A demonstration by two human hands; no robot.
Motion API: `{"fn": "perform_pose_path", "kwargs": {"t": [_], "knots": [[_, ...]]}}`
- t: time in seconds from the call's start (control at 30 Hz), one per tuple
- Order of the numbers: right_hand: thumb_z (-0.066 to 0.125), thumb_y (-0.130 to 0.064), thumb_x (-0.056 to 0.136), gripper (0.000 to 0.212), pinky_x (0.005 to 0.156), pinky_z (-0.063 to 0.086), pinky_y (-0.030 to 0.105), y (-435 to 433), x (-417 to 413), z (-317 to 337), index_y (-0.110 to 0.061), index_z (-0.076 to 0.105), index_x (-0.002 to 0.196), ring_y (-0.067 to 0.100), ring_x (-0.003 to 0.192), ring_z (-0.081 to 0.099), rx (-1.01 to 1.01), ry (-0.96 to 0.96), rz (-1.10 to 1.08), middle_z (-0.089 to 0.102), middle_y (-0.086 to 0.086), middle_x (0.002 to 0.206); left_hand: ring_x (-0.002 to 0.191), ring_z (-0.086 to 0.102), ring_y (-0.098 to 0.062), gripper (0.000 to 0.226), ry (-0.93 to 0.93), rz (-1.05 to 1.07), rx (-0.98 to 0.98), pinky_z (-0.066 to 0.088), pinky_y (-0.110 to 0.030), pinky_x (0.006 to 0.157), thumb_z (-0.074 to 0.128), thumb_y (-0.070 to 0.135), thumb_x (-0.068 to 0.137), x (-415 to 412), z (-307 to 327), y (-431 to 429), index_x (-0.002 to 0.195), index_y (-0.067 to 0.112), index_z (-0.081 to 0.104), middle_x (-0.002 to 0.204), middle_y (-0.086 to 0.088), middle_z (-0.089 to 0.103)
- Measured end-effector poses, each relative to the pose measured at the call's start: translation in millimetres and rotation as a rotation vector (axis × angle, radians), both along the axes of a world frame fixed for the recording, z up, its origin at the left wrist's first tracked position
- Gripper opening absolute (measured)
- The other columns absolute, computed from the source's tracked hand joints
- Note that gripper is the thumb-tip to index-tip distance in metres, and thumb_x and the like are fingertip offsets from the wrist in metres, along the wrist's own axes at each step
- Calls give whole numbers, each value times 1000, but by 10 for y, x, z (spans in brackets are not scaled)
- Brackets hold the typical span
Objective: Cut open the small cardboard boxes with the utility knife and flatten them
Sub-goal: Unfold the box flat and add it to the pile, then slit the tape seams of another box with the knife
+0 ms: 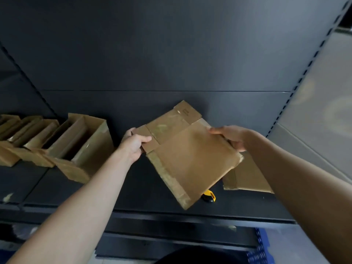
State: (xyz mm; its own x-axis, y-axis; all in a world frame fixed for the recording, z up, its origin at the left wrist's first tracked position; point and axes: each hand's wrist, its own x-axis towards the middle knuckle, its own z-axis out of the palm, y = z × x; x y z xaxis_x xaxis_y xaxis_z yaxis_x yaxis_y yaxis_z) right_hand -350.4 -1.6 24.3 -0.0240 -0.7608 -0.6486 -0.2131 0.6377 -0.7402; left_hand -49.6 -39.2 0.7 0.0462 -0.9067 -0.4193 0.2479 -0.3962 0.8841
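Note:
A flattened cardboard box [188, 155] is held in the air above the dark shelf [133, 191], tilted, with taped edges. My left hand [133, 145] grips its left flap. My right hand [232, 138] grips its upper right edge. The yellow and black utility knife [209, 197] lies on the shelf, mostly hidden under the held box's lower corner. Another flattened box [247, 178] lies on the shelf at the right, partly under my right forearm.
A row of several open small cardboard boxes [76, 145] stands on the shelf at the left. The dark back panel [171, 63] rises behind. A slotted upright [297, 88] bounds the right side. A blue crate [261, 246] sits low on the right.

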Motion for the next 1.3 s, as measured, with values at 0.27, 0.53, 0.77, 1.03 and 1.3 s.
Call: {"fn": "perform_pose_path", "kwargs": {"t": [0.27,0.53,0.77,1.03,1.3], "knots": [[75,-11,78,39,86,54,36,308,-507,-93,-24,62,113,22,88,64,-273,241,-326,67,7,104,99,64,-27,58,-153,-310,80,56,-44,76,80,23,75,-810,-77,9,123,9,50,115,-13,63],[60,-4,87,38,82,48,37,907,-1029,-437,-7,59,125,22,77,56,-108,389,-499,60,7,91,111,54,-24,56,-296,-758,155,50,-38,84,73,2,79,-1552,-404,332,126,8,44,111,-4,57],[51,-2,91,37,98,45,36,941,-1010,-582,0,55,128,32,118,54,-66,648,-297,56,17,130,133,38,-31,74,-469,-811,144,43,-39,101,65,9,88,-1721,-570,368,148,5,22,150,-15,30],[55,-7,88,26,95,45,29,411,-380,-379,-9,67,111,24,113,58,-324,647,-64,65,9,119,97,61,-23,29,-577,-519,-153,50,-39,91,53,2,92,-1489,-407,387,121,6,56,111,-12,63],[63,-16,89,32,89,42,23,103,580,-507,-10,61,120,21,112,57,-358,473,345,62,7,122,87,59,-7,18,-851,-272,-363,43,-11,69,52,9,94,-553,-295,656,104,19,63,101,3,63]]}}
